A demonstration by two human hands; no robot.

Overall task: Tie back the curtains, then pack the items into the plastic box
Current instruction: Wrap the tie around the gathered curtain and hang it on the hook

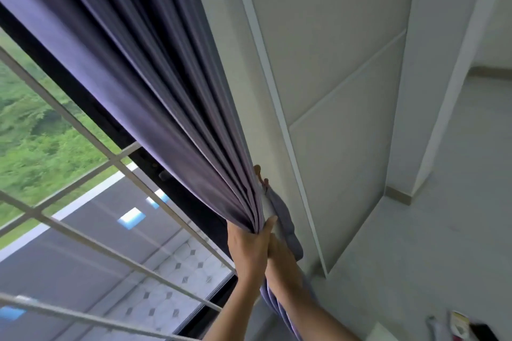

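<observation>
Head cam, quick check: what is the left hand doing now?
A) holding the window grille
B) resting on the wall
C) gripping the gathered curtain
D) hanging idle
C: the left hand has its fingers and thumb wrapped round the bunched folds of the purple curtain, close to the right hand.

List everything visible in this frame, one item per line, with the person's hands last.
curtain: one, purple-grey, gathered into folds beside the wall
tieback strip: one, purple-grey, at the gathered curtain's right edge
window grille: one, white bars, left
wall panels: white, right of curtain
small items: several, too blurred to identify, bottom right corner
left hand: grips the gathered curtain
right hand: behind the curtain by the strip, fingers mostly hidden
</observation>
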